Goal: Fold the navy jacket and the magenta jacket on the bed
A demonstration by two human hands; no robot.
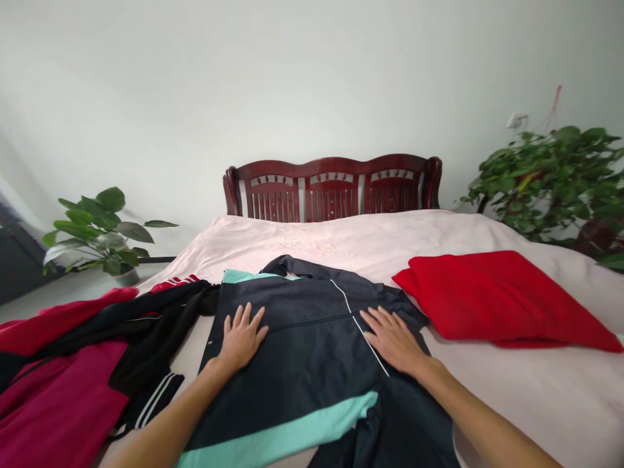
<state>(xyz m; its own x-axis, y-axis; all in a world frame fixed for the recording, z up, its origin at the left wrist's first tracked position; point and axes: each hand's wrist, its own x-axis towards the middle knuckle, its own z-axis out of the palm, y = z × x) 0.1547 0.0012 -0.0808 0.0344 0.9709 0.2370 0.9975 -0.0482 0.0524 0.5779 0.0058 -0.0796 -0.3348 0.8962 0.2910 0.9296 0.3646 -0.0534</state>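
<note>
A dark navy jacket (302, 364) with mint-green bands and white piping lies spread on the pale pink bedding. My left hand (242, 339) rests flat on its left part, fingers spread. On the right part, beside the white piping, my right hand (391, 339) presses down flat, fingers apart. Neither hand grips the cloth. One mint-edged part is laid across the front, its end near the bottom middle. The jacket's lower edge runs out of view.
A folded red garment (502, 302) lies on the bedding (526, 390) at the right. Magenta, black and red clothes (73, 377) are heaped at the left. Beyond stands a dark red wooden bench (331, 188) against the wall, with potted plants (104, 234) at both sides.
</note>
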